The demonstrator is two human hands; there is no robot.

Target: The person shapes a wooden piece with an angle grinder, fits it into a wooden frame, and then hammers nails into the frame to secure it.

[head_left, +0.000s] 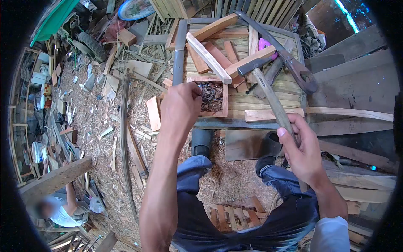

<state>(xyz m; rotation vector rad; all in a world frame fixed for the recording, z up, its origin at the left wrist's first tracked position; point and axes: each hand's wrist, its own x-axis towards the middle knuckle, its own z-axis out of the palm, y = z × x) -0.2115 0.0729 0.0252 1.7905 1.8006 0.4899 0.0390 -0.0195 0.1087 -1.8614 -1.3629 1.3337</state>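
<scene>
My right hand [301,150] is wrapped round the wooden handle of a hammer [272,95], whose dark metal head rests near the wood pieces on the slatted table. At the left rim of a small wooden box [225,100], my left hand [182,103] has its fingertips pinched together. Whatever those fingertips may hold is hidden. Inside the box lie many thin dark bits that look like nails [211,95]. A pale wood strip [208,56] reaches over the box's far corner. Just beyond my right hand, another wood strip [268,114] lies along the table's near edge.
The slatted table [235,98] also carries a handsaw [289,63], a pink object [264,43] and loose wood blocks. Offcuts and shavings cover the floor [100,122]. Boards [352,80] stand at right. A seated person [63,208] is at lower left, behind a beam [58,178].
</scene>
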